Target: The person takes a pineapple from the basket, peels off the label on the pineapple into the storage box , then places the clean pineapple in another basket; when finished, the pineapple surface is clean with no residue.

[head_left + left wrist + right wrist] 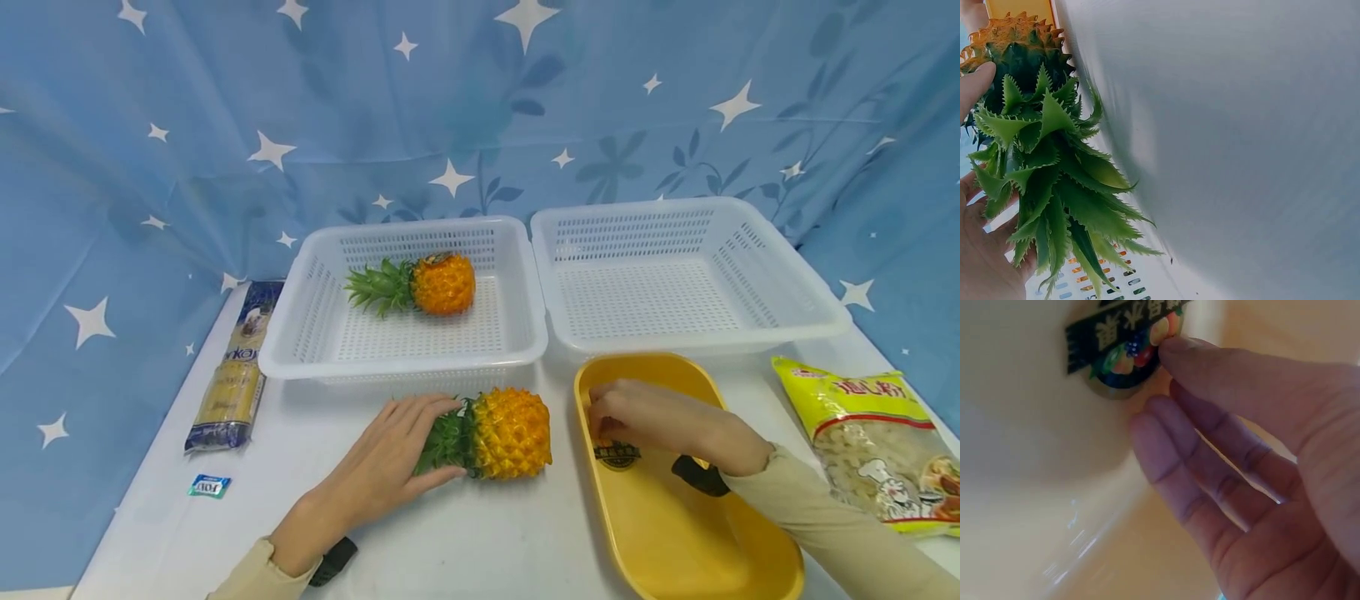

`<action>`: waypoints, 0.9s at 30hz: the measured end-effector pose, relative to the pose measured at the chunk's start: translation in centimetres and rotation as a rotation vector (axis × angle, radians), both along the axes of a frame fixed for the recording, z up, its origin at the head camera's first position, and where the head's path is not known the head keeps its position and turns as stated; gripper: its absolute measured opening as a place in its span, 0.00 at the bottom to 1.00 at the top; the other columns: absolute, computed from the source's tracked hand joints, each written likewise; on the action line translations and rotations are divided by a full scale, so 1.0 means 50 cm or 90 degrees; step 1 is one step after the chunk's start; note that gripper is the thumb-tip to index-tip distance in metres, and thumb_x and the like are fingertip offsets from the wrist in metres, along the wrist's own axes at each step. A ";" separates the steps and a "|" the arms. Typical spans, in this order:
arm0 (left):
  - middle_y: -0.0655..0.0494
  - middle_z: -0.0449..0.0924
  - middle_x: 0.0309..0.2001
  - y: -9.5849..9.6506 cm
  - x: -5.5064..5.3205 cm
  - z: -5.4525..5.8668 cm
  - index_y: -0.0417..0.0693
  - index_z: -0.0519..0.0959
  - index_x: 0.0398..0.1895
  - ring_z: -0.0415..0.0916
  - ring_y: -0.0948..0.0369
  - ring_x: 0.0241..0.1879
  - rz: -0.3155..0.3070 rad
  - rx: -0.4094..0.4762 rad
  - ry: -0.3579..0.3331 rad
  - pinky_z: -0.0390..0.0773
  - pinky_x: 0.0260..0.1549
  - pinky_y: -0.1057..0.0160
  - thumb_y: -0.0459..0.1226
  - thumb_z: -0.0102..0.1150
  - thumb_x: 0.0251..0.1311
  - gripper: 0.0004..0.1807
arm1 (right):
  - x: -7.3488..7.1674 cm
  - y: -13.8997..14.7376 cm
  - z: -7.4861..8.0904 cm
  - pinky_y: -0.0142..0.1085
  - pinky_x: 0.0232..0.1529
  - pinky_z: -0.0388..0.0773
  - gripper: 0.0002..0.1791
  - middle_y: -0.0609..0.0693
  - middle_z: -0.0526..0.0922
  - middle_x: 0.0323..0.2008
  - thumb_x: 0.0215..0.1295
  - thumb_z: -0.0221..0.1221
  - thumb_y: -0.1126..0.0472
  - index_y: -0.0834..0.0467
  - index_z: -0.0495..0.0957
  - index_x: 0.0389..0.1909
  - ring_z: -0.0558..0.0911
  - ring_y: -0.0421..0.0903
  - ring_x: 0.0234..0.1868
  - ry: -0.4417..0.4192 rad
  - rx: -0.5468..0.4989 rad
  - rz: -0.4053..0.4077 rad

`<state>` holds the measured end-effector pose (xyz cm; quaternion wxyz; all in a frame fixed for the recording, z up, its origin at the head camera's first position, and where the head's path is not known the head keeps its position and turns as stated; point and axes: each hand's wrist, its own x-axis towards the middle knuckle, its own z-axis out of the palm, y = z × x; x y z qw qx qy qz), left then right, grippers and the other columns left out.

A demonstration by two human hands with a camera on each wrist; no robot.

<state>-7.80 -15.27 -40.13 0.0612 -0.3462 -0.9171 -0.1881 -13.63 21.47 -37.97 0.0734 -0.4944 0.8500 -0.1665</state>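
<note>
In the head view we take the yellow tub [648, 521] as landmark. Just left of it lies a pineapple [512, 433] on its side, apart from the tub, its fruit end toward the tub and its leaves away. The left hand [386, 450] holds this pineapple at the leafy end. The right hand [648, 417] is inside the tub, near its left wall, by a fruit label [617, 455]. Beyond the tub we record an airy white basket [697, 340]; left of that, a second basket [405, 369] contains another pineapple [444, 285]. Right of the tub lies a bag of pasta [877, 454]; well to its left are a noodle packet [232, 379] and a small sachet [209, 486]. In the left wrist view we find the thumb against the fruit's lower body and fingers behind the leaves, gripping the pineapple between them; part of the tub shows beyond the fruit end. In the right wrist view we note the thumb tip at the label's edge inside the tub, the visible fingers loosely bent and relaxed; the index finger we cannot make out.
</note>
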 end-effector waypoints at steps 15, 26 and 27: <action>0.51 0.74 0.69 0.001 0.000 -0.004 0.48 0.70 0.74 0.73 0.53 0.66 0.006 0.000 0.002 0.75 0.61 0.45 0.60 0.66 0.66 0.40 | 0.007 0.023 -0.020 0.26 0.30 0.74 0.18 0.40 0.73 0.29 0.47 0.80 0.66 0.55 0.79 0.30 0.72 0.32 0.29 -0.133 -0.052 0.011; 0.50 0.74 0.69 0.002 0.002 -0.001 0.46 0.70 0.74 0.72 0.53 0.66 0.005 -0.003 0.004 0.75 0.62 0.45 0.60 0.65 0.67 0.41 | 0.030 0.027 -0.002 0.29 0.36 0.74 0.19 0.38 0.71 0.34 0.50 0.81 0.62 0.52 0.79 0.37 0.71 0.34 0.34 -0.133 -0.001 -0.027; 0.50 0.74 0.69 0.002 0.002 -0.001 0.46 0.70 0.74 0.72 0.53 0.66 0.005 -0.004 0.004 0.75 0.62 0.45 0.60 0.65 0.67 0.41 | 0.033 0.027 0.005 0.29 0.37 0.75 0.19 0.38 0.72 0.36 0.51 0.80 0.62 0.51 0.80 0.38 0.71 0.34 0.35 -0.128 0.011 -0.032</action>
